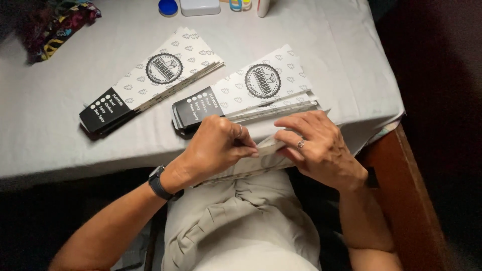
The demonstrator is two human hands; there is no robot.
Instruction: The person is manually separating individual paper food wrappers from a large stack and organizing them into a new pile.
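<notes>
My left hand (pixel 217 146) and my right hand (pixel 316 145) meet at the table's near edge, both pinching a flat white printed paper sleeve (pixel 265 150) held over my lap. Most of that sleeve is hidden under my fingers. Just beyond my hands lies a stack of the same white sleeves (pixel 246 95) with black ends and a round black emblem. A second, similar stack (pixel 150 80) lies to its left. A dark watch is on my left wrist and there are rings on both hands.
The table (pixel 60 145) has a grey cloth. A colourful patterned fabric bundle (pixel 55 22) sits at the far left. A blue lid (pixel 168 7), a white box (pixel 200 6) and small items line the far edge. A wooden chair edge (pixel 406 190) is at right.
</notes>
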